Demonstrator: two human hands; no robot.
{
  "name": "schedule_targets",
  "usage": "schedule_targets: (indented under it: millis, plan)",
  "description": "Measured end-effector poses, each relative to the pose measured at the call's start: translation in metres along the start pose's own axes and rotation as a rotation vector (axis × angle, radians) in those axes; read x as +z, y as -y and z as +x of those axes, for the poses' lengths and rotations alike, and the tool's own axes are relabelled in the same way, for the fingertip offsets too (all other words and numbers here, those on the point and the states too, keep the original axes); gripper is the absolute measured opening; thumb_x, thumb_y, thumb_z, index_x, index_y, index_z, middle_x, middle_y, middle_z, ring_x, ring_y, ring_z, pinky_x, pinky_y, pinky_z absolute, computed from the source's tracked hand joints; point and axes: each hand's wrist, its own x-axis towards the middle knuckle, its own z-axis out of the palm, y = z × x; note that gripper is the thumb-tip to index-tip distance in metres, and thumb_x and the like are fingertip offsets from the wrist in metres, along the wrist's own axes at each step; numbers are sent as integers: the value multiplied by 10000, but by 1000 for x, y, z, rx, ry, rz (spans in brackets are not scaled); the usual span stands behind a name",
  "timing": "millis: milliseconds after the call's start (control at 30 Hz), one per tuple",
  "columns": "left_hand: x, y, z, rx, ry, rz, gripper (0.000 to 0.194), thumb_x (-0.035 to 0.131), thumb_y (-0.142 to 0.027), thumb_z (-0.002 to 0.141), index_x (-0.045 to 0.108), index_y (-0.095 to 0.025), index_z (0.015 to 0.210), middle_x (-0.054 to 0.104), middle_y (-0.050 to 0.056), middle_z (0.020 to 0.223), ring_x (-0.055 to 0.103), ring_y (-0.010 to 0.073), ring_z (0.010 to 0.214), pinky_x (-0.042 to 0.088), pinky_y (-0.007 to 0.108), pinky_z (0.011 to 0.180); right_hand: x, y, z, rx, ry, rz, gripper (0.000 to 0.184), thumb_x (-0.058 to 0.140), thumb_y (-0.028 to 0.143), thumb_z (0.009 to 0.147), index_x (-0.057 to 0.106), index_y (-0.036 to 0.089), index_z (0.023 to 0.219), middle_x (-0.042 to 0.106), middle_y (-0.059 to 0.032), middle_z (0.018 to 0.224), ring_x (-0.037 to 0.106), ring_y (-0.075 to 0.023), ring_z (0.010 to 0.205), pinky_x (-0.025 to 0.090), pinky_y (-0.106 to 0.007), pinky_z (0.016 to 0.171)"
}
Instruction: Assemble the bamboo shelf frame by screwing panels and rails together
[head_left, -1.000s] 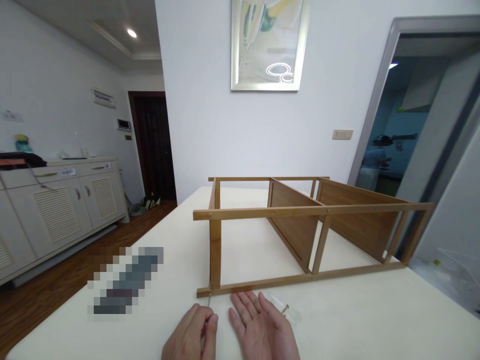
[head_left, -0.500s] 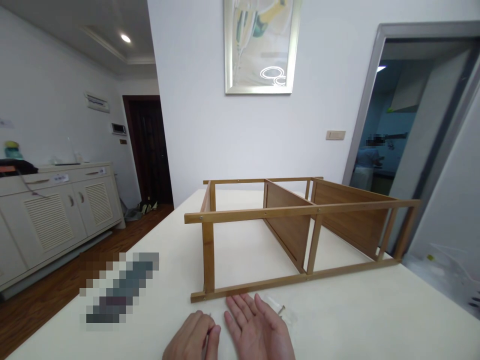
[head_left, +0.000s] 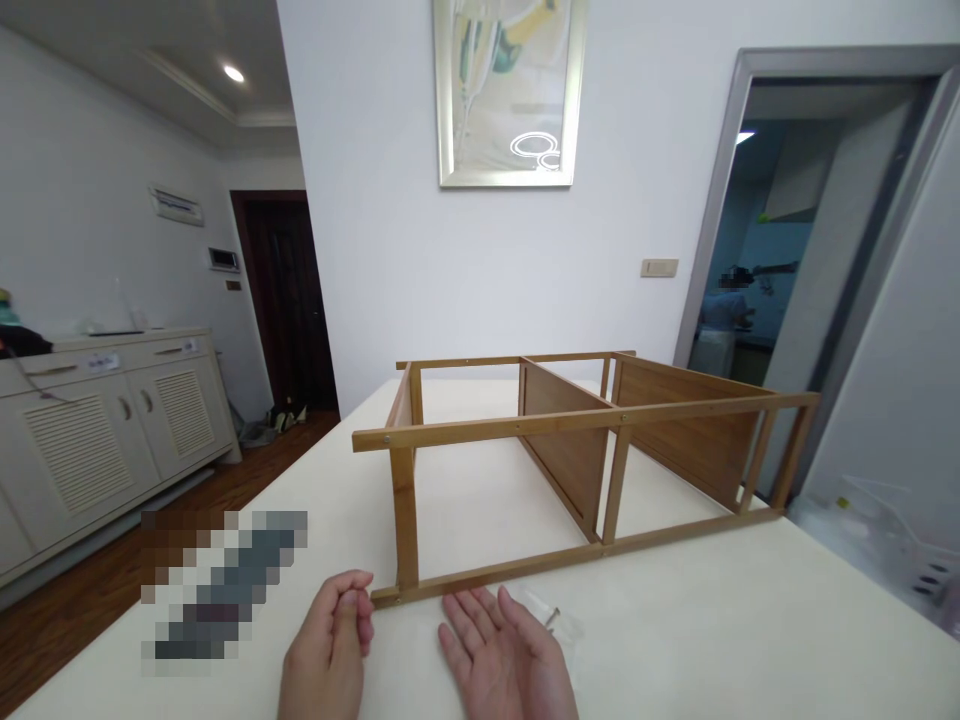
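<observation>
A wooden shelf frame point(head_left: 480, 430) lies on its side on the cream table point(head_left: 720, 620). My left hand point(head_left: 326, 645) is closed, thumb against curled fingers, right beside the near lower end of the frame's rail. Whatever it may hold is hidden. My right hand point(head_left: 499, 650) rests palm up and open, its fingertips close to the lower rail. No object shows on the palm. Just right of it, a screw point(head_left: 553, 618) lies on or in a clear plastic bag point(head_left: 570, 632).
A blurred-out dark object point(head_left: 225, 590) lies at the table's left. A white cabinet point(head_left: 105, 410) stands along the left wall. Behind the table is a wall with a framed picture point(head_left: 506, 95). Through the right doorway, a person point(head_left: 721, 320) is visible. A clear plastic basket point(head_left: 892, 540) sits at right.
My left hand has moved left, away from my right hand, up to the rail's end, and turned while staying closed. My right hand stays palm up. The view has shifted slightly right.
</observation>
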Motion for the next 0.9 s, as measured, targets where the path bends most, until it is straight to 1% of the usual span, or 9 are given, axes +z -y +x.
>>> schedule_targets:
  millis: [67,133,200,333,400,533,700,833,900]
  plan:
    - [-2,1,6,-22,-45,113,431,360,-553,885,622,-235,1011,658,31,793,631,228,707,503,344,684,3,0,-1,-4,-29,6,485,928,317,463,689,137,845,713,-111,1021,553,-261,1225,440,-363,1005]
    - [-3,1,8,34,-44,239,418,364,-533,890,638,-242,1012,684,60,943,653,252,868,506,370,781,6,0,-2,-8,-44,11,508,930,314,446,686,138,855,709,-116,1029,557,-263,1216,446,-358,988]
    - [-1,-1,7,115,9,326,427,389,-536,885,642,-231,1042,673,83,1037,649,268,964,503,389,835,8,0,-2,-13,-49,11,506,927,311,443,682,140,852,706,-120,1026,562,-265,1207,449,-358,980]
    - [2,1,8,208,134,464,405,413,-473,888,653,-208,1079,664,92,1020,675,256,900,520,394,825,9,0,-3,-24,-41,-19,497,915,339,456,680,144,849,700,-122,1026,553,-271,1226,445,-360,990]
    - [1,3,10,242,176,475,366,409,-445,898,672,-219,1013,675,80,1000,681,246,891,523,389,833,9,-1,-3,-32,-34,-41,484,907,361,469,679,157,844,700,-115,1033,544,-270,1244,441,-358,1000]
    - [-2,7,14,308,176,404,348,418,-457,912,679,-230,955,692,58,961,679,233,879,528,368,806,7,-1,-3,-45,-10,-112,443,890,402,502,674,178,816,701,-116,1061,545,-276,1256,429,-363,1026]
    - [-2,9,16,315,188,350,332,461,-468,899,691,-231,914,695,46,912,680,224,856,531,340,789,7,1,-1,-43,1,-165,411,877,402,551,690,163,827,705,-128,1079,581,-256,1220,424,-343,1036]
    - [-2,10,16,330,165,338,329,476,-470,891,702,-231,906,703,46,901,683,224,854,539,331,793,3,-4,-8,95,5,-171,376,893,363,546,704,147,789,728,-129,1028,650,-240,1112,434,-323,1018]
    - [-3,11,16,329,158,348,337,465,-470,898,702,-232,916,702,45,909,687,224,859,540,336,804,1,-9,-17,187,61,-198,411,882,375,574,718,127,857,729,-150,1053,668,-261,1086,435,-361,1015]
